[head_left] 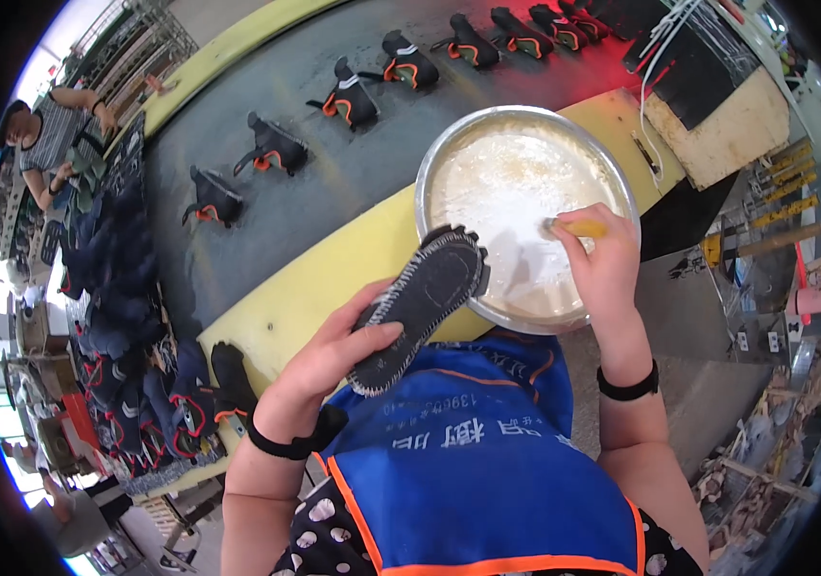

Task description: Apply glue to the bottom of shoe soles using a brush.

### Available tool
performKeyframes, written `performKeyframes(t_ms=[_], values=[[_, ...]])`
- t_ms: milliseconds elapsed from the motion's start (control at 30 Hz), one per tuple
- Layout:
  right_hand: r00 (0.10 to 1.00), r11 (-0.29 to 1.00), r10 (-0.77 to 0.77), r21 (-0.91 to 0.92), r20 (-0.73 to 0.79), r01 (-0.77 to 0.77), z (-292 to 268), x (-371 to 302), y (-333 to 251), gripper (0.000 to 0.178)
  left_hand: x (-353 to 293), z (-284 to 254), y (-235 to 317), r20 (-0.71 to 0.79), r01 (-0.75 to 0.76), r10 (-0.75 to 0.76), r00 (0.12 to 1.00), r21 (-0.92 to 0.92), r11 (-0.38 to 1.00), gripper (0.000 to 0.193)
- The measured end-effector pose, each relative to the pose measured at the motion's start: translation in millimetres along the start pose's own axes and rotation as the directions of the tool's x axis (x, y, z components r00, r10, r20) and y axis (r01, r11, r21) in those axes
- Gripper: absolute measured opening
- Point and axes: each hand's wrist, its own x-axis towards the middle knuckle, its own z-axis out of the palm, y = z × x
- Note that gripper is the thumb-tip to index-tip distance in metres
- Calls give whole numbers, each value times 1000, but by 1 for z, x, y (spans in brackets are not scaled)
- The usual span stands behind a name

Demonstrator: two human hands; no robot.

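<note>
My left hand [341, 341] grips a black shoe sole [429, 293], its fingers wrapped round one end. Pale stitching runs along the sole's edge, and the far end has a jagged, lugged rim. That end overlaps the near left rim of a round metal basin [423, 197] in the view. White, creamy paste [497, 182] coats the basin's inside. Over the basin, my right hand [607, 264] pinches the yellow handle of a brush [583, 228]. The brush's tip is down at the paste; its bristles are hard to make out.
Black shoe uppers with orange trim [276, 149] stand in a row on a dark conveyor belt [333, 168]. A yellow ledge [324, 259] borders it. More dark uppers [122, 317] are heaped at the left, where another person [55, 144] stands. Wooden-handled tools [780, 240] hang at the right.
</note>
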Motion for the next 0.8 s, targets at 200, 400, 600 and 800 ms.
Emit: performKeyframes(t_ms=[200,400,600,800], values=[[943,873,-317,356,-102,332,-35,2,-49,18,13,6,5,83,35,-45,996,118,992,57],[897,792,-442,479,21,379,-28,6,-54,19,15,11,8,70,33,-44,997,143,989,58],[991,889,-131,448,40,99,-11,5,-24,16,10,2,4,93,27,-36,995,94,995,60],[968,747,-227,620,-104,241,-19,10,-54,14,9,7,5,140,42,-48,989,46,998,63]])
